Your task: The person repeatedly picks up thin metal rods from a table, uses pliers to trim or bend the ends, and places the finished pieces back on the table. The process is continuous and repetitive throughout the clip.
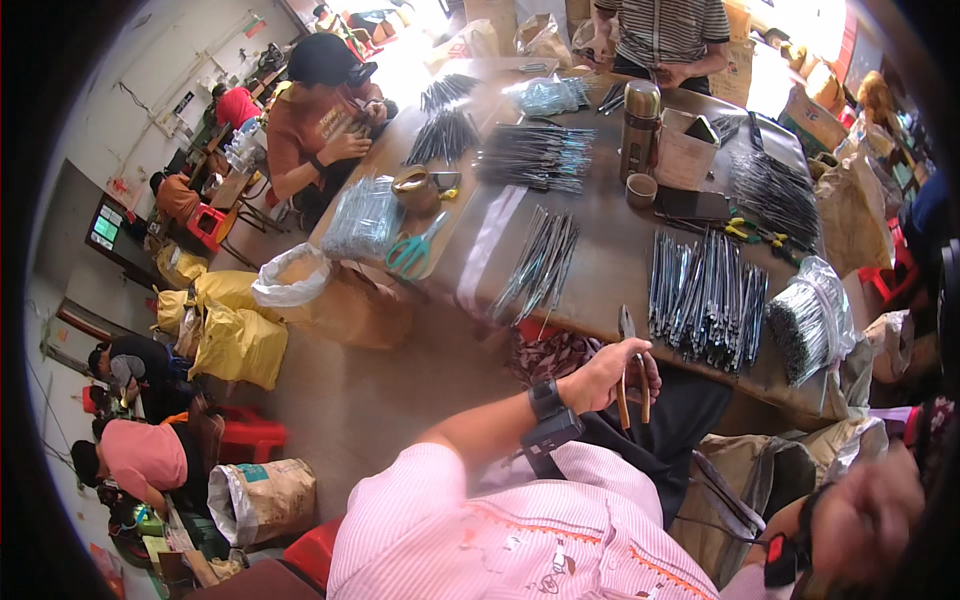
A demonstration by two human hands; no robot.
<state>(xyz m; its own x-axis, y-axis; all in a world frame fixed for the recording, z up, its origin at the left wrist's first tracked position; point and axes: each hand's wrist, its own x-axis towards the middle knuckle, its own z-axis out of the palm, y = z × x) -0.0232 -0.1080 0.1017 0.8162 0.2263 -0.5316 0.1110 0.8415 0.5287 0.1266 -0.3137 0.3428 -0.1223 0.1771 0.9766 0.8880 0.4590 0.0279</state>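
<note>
My left hand is closed around a pair of pliers at the near edge of the table. Their jaws point up toward the tabletop, and their brown-orange handles hang below my fingers. Smeared by motion, my right hand is low at the far right, away from the table; whether it holds anything is unclear. Just beyond the pliers lie a wide pile of thin dark metal rods and a smaller bunch of rods. A plastic-wrapped bundle of rods sits at the table's right corner.
On the table are a thermos, a white bin, a phone, teal scissors and more rod piles. A paper sack stands at the left. One person sits opposite left; another person stands beyond.
</note>
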